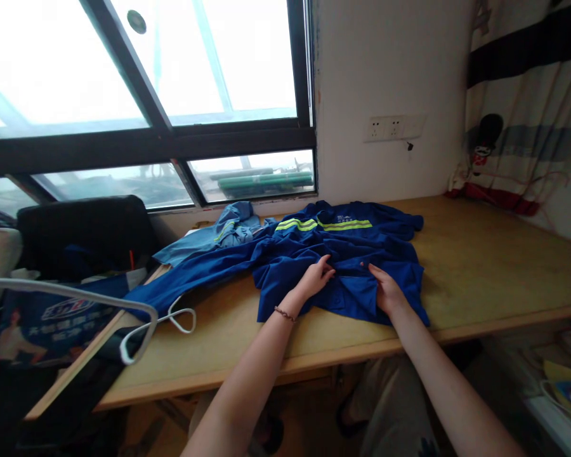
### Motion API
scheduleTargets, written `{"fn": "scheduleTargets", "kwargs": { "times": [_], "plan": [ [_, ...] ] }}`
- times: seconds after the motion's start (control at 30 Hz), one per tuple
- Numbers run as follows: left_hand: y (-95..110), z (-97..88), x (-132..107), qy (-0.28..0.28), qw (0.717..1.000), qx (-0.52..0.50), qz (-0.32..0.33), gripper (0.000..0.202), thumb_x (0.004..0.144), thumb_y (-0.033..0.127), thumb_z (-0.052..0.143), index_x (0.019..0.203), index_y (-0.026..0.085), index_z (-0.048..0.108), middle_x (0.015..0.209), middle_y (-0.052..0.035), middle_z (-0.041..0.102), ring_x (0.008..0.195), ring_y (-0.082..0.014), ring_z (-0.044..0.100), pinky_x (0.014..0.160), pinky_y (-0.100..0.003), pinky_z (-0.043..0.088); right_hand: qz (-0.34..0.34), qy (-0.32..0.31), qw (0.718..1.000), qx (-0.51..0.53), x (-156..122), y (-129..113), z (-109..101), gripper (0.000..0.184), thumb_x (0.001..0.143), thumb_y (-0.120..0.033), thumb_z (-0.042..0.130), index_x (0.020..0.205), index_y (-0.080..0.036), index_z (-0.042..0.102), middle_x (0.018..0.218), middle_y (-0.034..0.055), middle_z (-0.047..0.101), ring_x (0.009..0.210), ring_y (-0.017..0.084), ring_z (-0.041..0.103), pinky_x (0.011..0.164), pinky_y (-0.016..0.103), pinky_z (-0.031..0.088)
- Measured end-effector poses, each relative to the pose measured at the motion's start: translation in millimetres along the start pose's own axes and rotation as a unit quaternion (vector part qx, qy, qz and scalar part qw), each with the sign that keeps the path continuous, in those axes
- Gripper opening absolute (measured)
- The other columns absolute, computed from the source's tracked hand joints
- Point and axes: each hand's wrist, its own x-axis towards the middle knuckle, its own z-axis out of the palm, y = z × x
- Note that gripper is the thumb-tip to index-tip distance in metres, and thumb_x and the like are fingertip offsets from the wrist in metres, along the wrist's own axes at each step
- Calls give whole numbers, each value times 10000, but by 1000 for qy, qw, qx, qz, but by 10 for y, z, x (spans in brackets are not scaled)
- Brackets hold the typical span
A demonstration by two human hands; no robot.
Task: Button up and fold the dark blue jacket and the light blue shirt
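A dark blue work shirt (347,254) with yellow reflective stripes lies spread on the wooden table (480,266). My left hand (316,278) rests on the shirt's front, fingers curled and pinching a fold of the cloth. My right hand (385,285) lies flat on the fabric just to the right, fingers stretched out and pressing it down. One long blue sleeve (190,273) trails off to the left across the table.
A lighter blue garment (223,235) lies bunched behind the shirt near the window. A white clothes hanger (137,324) sits at the table's left edge. A black bag (85,235) and a printed bag stand at left. A curtain (523,108) hangs at right.
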Motion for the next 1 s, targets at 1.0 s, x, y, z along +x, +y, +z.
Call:
{"fn": "scheduleTargets", "kwargs": {
  "times": [1.0],
  "plan": [
    [336, -125, -393, -114, 941, 315, 39, 188, 744, 331, 545, 863, 191, 582, 786, -18, 581, 686, -138, 540, 607, -218, 373, 12, -71, 997, 18, 546, 69, 505, 297, 588, -231, 578, 870, -174, 648, 757, 18, 667, 662, 169, 602, 607, 261, 454]
  ]
}}
